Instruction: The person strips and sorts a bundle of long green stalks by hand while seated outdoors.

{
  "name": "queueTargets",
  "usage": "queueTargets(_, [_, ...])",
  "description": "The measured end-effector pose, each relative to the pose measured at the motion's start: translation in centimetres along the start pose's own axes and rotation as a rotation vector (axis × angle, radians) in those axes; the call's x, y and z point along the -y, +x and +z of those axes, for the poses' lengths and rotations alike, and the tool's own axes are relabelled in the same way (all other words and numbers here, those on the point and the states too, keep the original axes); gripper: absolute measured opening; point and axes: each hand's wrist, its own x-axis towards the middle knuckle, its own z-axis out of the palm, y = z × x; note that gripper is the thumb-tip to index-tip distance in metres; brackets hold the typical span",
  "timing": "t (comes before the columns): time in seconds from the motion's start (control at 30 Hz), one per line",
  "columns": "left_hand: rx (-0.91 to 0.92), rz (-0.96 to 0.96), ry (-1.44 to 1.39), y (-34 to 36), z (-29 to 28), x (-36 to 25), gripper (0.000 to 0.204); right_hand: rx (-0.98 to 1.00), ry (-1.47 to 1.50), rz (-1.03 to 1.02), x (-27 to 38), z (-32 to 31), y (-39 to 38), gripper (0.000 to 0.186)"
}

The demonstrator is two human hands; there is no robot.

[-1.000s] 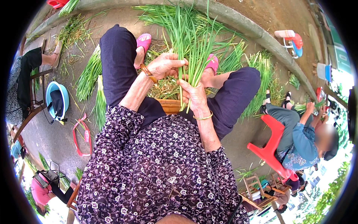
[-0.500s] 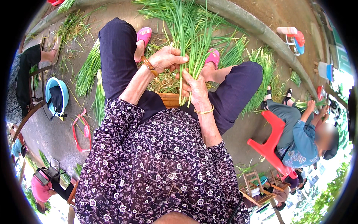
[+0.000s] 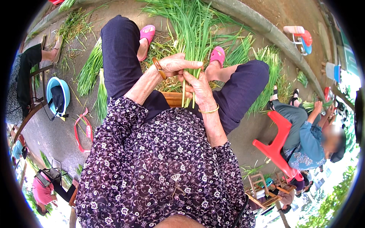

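Observation:
A small bunch of long green chives point(image 3: 197, 43) stands between my hands, leaves pointing away from me and pale stem ends toward my lap. My left hand point(image 3: 175, 64), with a brown bangle at its wrist, is closed on the bunch, its thumb laid across the stalks. Just below, my right hand point(image 3: 198, 86) grips the lower stems between thumb and curled fingers. Some of its fingertips are hidden behind the stems. Beyond my hands, a large loose heap of chives point(image 3: 171, 13) lies on the ground, with withered trimmings point(image 3: 157, 51) between my feet.
Under my lap shows a wooden stool edge point(image 3: 171, 98). Chive piles lie to the left point(image 3: 91, 70) and right point(image 3: 268, 68). A blue basin point(image 3: 65, 87) holding a black item and a red strap point(image 3: 78, 133) are at left. A co-worker sits right by a red stool point(image 3: 275, 142).
My left thumb has slid right across the stalks and both hands sit slightly lower. The bunch stays held.

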Motion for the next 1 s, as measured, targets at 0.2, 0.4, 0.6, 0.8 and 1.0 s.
queueTargets(0.2, [0.025,0.11,-0.103,-0.3,0.7,-0.3,0.039,0.022,-0.034,0.007,-0.4,-0.4,0.6,0.023])
queueTargets(0.4, [-0.028,0.211,-0.336,-0.1,-0.6,-0.6,0.026,-0.119,-0.041,0.002,0.2,-0.4,0.4,0.028])
queueTargets(0.6, [-0.114,0.205,-0.31,-0.8,-1.4,-1.4,0.025,-0.201,0.001,-0.196,0.0,-0.8,0.5,0.024])
queueTargets(0.8, [-0.113,0.228,-0.283,-0.9,-1.5,-1.5,0.027,-0.171,-0.012,-0.126,0.1,-0.9,0.3,0.018])
queueTargets(1.0, [-0.054,0.248,-0.25,-1.2,-1.0,-1.8,0.03,-0.141,-0.002,-0.155,0.2,-1.0,0.3,0.015])
